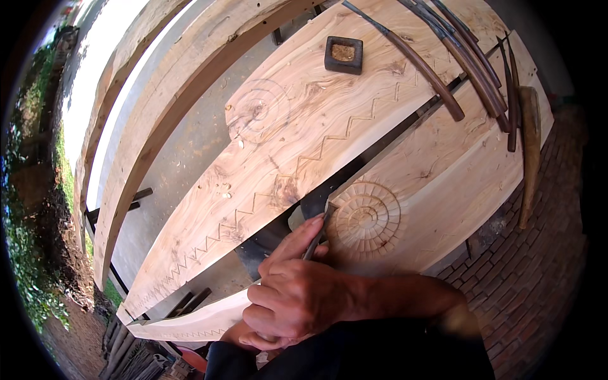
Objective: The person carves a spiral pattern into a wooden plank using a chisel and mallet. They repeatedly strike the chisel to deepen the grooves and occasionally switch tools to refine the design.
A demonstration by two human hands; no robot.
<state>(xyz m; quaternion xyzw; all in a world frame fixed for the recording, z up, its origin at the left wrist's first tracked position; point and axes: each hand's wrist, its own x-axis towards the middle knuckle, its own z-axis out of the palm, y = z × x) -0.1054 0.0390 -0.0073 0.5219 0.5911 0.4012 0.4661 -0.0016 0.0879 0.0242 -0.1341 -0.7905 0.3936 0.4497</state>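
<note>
My right hand [307,288] is closed around a slim metal carving chisel [313,246]. The chisel's tip meets the wood at the left rim of a carved round spiral [367,218], cut into small segments within rings. One finger lies along the blade; I cannot tell which hand it belongs to. Under the right fist, close to my body, my left hand [250,335] shows only in part, its grip hidden. The spiral sits on the edge of the nearer wooden board [462,155]. Beside it, across a dark gap, lies a second long board [209,183] with a carved zigzag line and a drawn circle pattern.
Several dark-handled chisels [430,76] lie at the far right, near a wooden club-like stick [529,152]. A small square dark dish [344,55] rests on the far board. Long curved beams [136,142] stand to the left. Brick paving [513,272] shows at lower right.
</note>
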